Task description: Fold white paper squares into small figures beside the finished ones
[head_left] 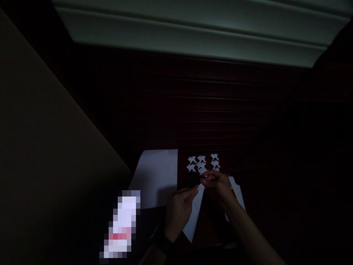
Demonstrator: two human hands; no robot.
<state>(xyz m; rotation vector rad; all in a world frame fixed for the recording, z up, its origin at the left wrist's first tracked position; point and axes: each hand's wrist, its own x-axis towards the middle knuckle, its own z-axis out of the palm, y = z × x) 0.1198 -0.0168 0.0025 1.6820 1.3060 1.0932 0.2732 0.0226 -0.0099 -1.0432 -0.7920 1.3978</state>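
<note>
In dim light, my left hand (180, 208), with a dark band on its wrist, has its thumb and fingers pinched together, pointing right. My right hand (219, 184) is closed in a pinch just above and right of those fingertips. Whatever lies between the fingers is too dark and small to name. A long white paper strip (195, 217) slants down from between the hands; I cannot tell if it is held or lies on the table. Just beyond my right fingertips, several small folded white paper pieces (201, 165) lie in groups on the dark surface.
A large white paper sheet (157, 176) lies to the left. Under my right forearm is more white paper (237, 193) with a yellow object (234, 193) on it. A bright, pixelated shape (122, 224) is at lower left. Dark slatted panelling (209, 99) stands behind.
</note>
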